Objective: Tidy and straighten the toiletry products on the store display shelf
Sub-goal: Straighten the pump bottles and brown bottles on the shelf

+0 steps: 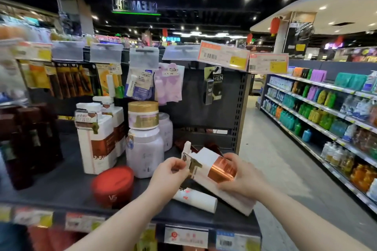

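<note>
Shelf (61, 185) holds red tub (112, 185) ("VS"); left hand (167, 175), right hand (242, 179) grip bottle (210, 159).

Pump bottles (98, 142) left of the jars (143, 149) (one atop another), tub (112, 186) before them, tube (195, 197) further right.

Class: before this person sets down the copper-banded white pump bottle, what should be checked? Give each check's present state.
1. Right hand grips the white pump bottle with copper band: ok.
2. Left hand pinches the gold tag at its neck: ok.
3. Bottle upright: not ok, tilted.
4. Dark shelf spot beneath free: not ok, a white plastic tube lies flat there.
5. Red round tub standing level: not ok, tipped.
6. Pump head locked: cannot tell.
</note>
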`<state>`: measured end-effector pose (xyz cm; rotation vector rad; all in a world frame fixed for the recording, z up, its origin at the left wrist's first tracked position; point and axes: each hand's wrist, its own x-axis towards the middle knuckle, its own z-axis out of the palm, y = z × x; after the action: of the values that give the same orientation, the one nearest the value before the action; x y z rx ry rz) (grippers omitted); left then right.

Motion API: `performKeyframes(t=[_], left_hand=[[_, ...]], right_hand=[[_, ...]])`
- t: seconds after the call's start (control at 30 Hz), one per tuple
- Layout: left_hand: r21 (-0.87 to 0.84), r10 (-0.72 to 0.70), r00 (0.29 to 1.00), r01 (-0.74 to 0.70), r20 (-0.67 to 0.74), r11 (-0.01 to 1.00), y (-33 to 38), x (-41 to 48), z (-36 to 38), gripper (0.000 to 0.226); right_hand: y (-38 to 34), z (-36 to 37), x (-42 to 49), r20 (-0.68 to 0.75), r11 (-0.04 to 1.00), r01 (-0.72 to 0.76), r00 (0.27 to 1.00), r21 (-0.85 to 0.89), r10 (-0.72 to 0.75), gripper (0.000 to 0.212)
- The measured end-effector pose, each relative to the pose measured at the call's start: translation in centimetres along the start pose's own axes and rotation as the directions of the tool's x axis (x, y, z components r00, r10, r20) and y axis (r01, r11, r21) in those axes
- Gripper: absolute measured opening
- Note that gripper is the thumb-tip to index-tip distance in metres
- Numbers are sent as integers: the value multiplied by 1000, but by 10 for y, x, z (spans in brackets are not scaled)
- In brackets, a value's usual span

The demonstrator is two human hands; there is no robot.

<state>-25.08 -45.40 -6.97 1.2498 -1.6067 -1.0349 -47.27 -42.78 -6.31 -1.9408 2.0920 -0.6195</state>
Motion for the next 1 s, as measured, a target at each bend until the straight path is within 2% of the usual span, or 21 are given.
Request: performKeyframes(t=[0.07, 0.13, 0.2, 0.27, 0.33, 0.43, 0.5, 0.57, 0.63, 0.73, 0.83, 1.0], left_hand=[[-24, 7, 999, -8, -32, 1000, 5, -4, 2, 13], [-45, -11, 999, 9, -30, 999, 11, -7, 6, 30], [-57, -30, 998, 33, 49, 998, 17, -11, 10, 56], [-150, 21, 986, 4, 164, 989, 25, -16, 14, 66], [-292, 91, 982, -39, 165, 956, 32, -24, 14, 68], [-424, 126, 991, -97, 42, 900, 37, -32, -2, 58], [-454, 134, 991, -132, -28, 881, 37, -35, -21, 36], [-466, 150, 986, -168, -75, 869, 35, -38, -42, 23], [-453, 198, 976, -216, -88, 865, 32, -42, -66, 26], [-431, 227, 969, -248, -101, 868, 26, -49, -103, 39], [-382, 225, 956, -282, -189, 880, 18, -51, -144, 42], [-343, 260, 936, -331, -237, 879, 0, -47, -212, 34]], right_hand=[[-2, -6, -5, -55, 977, -7, 998, 214, 19, 85], [-6, -11, -9, -131, 918, 21, 991, 395, 34, 79], [-16, -13, -15, -158, 835, 53, 987, 548, 41, 79], [-31, -12, -21, -137, 741, 80, 990, 666, 17, 82], [-48, -7, -25, -120, 683, 109, 992, 722, -31, 87], [-74, 1, -26, -81, 554, 120, 992, 824, -94, 64], [-91, 6, -23, -45, 530, 119, 987, 840, -151, 60], [-111, 10, -20, 2, 534, 102, 982, 839, -190, 75], [-132, 15, -18, 40, 533, 82, 976, 842, -213, 80], [-167, 26, -14, 41, 503, 112, 958, 857, -283, 65], [-206, 40, -8, 29, 504, 147, 946, 851, -324, 62], [-275, 67, 6, 45, 532, 172, 928, 829, -371, 86]])
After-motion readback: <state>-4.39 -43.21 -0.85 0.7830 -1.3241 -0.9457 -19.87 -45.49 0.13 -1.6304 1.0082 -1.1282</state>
